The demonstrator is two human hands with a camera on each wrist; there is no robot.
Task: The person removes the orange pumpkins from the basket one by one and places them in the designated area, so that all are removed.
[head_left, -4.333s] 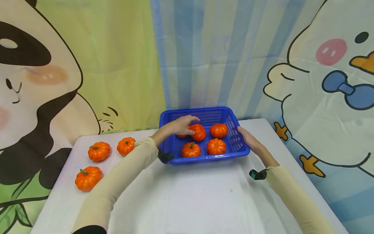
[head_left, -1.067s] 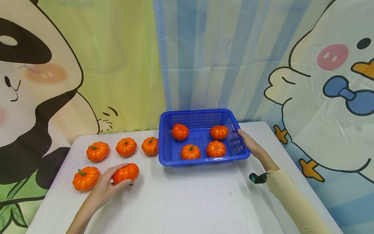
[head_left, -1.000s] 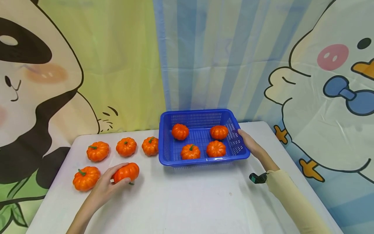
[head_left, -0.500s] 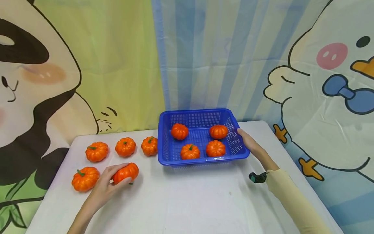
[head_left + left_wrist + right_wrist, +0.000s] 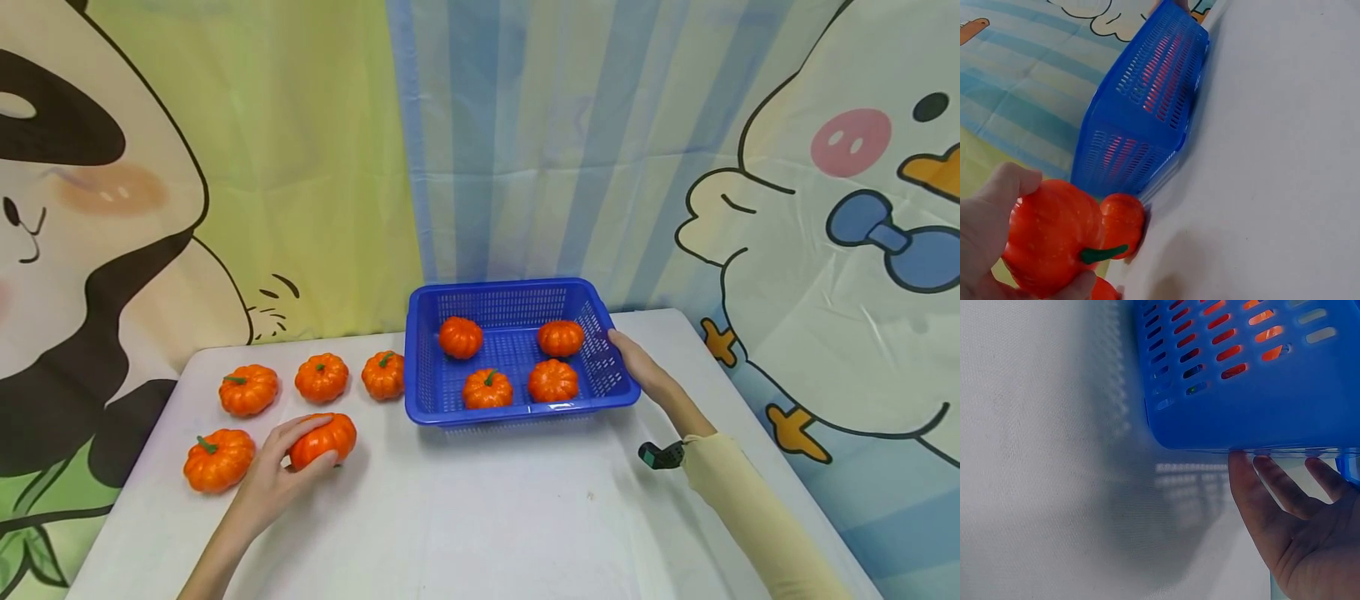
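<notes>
The left hand's (image 5: 273, 475) fingers curl round a pumpkin (image 5: 324, 442), grasping it inward from the left edge of the white worktop (image 5: 510, 517); whether it touches the cloth cannot be told. The right hand's (image 5: 642, 362) fingers lie straight, unclenched, against the outside of the right wall of the basket (image 5: 517, 413). The basket stands at the back edge, right of the middle, four small pumpkins (image 5: 553, 381) inside, two behind and two in front, blue floor showing between them. From the back left corner toward the basket sit the corner pumpkin (image 5: 249, 390), middle pumpkin (image 5: 322, 377) and inner pumpkin (image 5: 383, 375), the last just beside the left wall. The edge pumpkin (image 5: 219, 461) lies near the left edge, just beside the left hand. A broad stretch of cloth runs from the basket toward the person; a narrower strip separates basket and right edge, the right hand above it.
</notes>
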